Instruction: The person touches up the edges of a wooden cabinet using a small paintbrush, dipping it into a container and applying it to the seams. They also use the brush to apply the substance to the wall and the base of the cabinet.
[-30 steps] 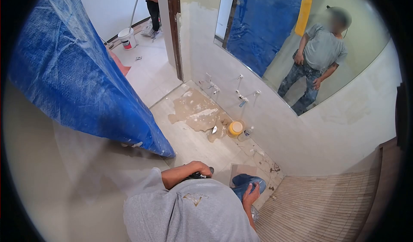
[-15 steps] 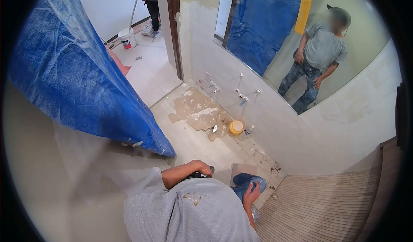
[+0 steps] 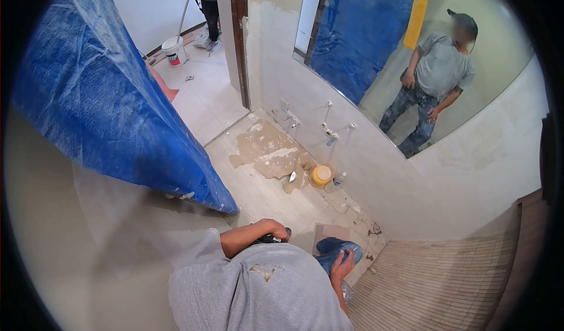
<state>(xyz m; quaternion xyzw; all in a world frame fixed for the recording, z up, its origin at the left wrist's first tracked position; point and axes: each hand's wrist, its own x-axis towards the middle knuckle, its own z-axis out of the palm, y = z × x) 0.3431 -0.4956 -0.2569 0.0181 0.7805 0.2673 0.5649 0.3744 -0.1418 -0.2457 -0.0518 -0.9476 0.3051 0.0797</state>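
My left hand point(image 3: 274, 227) rests at my waist, fingers curled down by a dark object point(image 3: 273, 238) that I cannot make out. Lower right, my right hand point(image 3: 341, 264) lies against the thigh of my blue jeans point(image 3: 330, 250), its fingers stretched and partly apart. A tiny pale bit shows near those fingertips, too small to name. The wall mirror point(image 3: 470, 119) reflects me standing in a grey T-shirt point(image 3: 258, 293) and cap, one hand at the waist and the other on the thigh.
A blue tarp point(image 3: 117, 107) hangs at left. Wet, muddy patches point(image 3: 264, 149) cover the floor near a yellow bucket point(image 3: 321, 176) and a clear bottle point(image 3: 338, 180). Taps point(image 3: 329, 132) stick out from the wall. Through the doorway, a person point(image 3: 207, 4) holds a pole by a white bucket point(image 3: 174, 51).
In the mirror my head has tilted up slightly, so the cap's brim shows more. Both hands stay almost where they were.
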